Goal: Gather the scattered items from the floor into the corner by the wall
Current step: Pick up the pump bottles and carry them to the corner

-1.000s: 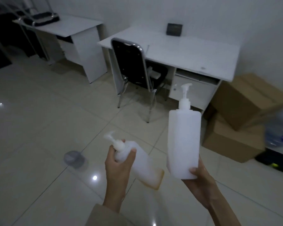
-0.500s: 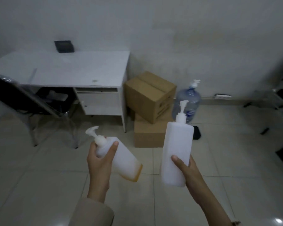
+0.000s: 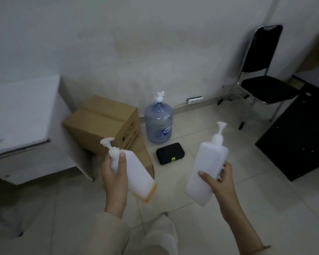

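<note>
Head view: left hand (image 3: 114, 173) is gripping a tilted pump bottle (image 3: 136, 173), fingers wrapped near its neck; right hand (image 3: 219, 181) is clasping the taller pump bottle (image 3: 206, 168) at its lower body. Both are being carried well above the floor. The taller bottle is risking a slip, being held low and leaning. Open tile is lying right of the black case (image 3: 170, 153) and water jug (image 3: 158, 122); the stacked cardboard boxes (image 3: 103, 122) and desk edge (image 3: 50, 140) are crowding the left.
</note>
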Demonstrator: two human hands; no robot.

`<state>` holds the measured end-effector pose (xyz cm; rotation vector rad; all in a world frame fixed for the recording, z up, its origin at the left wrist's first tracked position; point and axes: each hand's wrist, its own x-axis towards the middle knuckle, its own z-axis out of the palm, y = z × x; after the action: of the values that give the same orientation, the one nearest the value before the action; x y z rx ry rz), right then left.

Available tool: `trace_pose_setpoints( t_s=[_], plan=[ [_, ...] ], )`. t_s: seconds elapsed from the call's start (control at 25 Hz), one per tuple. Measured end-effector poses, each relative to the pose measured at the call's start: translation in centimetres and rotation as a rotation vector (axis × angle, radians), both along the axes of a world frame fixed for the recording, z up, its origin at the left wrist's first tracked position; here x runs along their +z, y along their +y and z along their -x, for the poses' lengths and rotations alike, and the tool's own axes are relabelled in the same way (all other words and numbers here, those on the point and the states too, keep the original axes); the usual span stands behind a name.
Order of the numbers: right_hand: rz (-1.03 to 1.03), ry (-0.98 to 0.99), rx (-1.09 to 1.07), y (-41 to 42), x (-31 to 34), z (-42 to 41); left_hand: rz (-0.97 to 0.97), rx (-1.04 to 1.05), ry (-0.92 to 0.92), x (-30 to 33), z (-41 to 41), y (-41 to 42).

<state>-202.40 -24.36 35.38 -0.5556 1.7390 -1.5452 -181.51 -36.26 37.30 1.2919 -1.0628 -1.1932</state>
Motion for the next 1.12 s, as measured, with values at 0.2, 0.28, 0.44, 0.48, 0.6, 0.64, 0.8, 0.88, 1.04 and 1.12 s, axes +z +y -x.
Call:
trace_pose_setpoints(
  t_s=[0.2,0.28,0.44,0.48,0.6,0.64,0.8,0.88,1.04,1.12],
  plan=[
    [0.001,0.021,-0.076,-7.7,0.8,6.8,-0.009,-0.027,-0.095,0.9,8.7,-9.2],
    [0.008,0.042,-0.066,-10.5,1.0,9.4,-0.005,-0.075,-0.085,1.1,11.5,-12.3],
    [-0.023,0.093,-0.049,-14.4,-0.2,14.0,-0.018,-0.182,-0.071,0.2,15.8,-15.8],
    [-0.041,0.117,-0.035,-15.3,-0.5,15.3,-0.011,-0.186,-0.066,0.1,16.8,-16.4],
    [-0.095,0.165,0.009,-17.7,-1.4,19.6,-0.018,-0.187,-0.065,-1.1,19.9,-18.2],
    [-0.104,0.174,0.018,-18.4,-1.7,21.1,-0.030,-0.180,-0.084,-1.6,20.8,-18.9],
    [-0.092,0.152,0.073,-22.0,-2.5,28.1,-0.084,-0.102,-0.117,-3.7,26.1,-21.4],
    [-0.072,0.142,0.128,-24.1,-2.7,31.7,-0.089,-0.070,-0.099,-4.4,29.2,-22.4],
    [-0.079,0.163,0.246,-27.5,-3.9,36.9,-0.136,0.011,-0.067,-5.3,34.4,-23.3],
    [-0.098,0.181,0.308,-28.6,-4.5,38.6,-0.157,0.051,-0.050,-5.7,36.2,-23.5]
  ],
)
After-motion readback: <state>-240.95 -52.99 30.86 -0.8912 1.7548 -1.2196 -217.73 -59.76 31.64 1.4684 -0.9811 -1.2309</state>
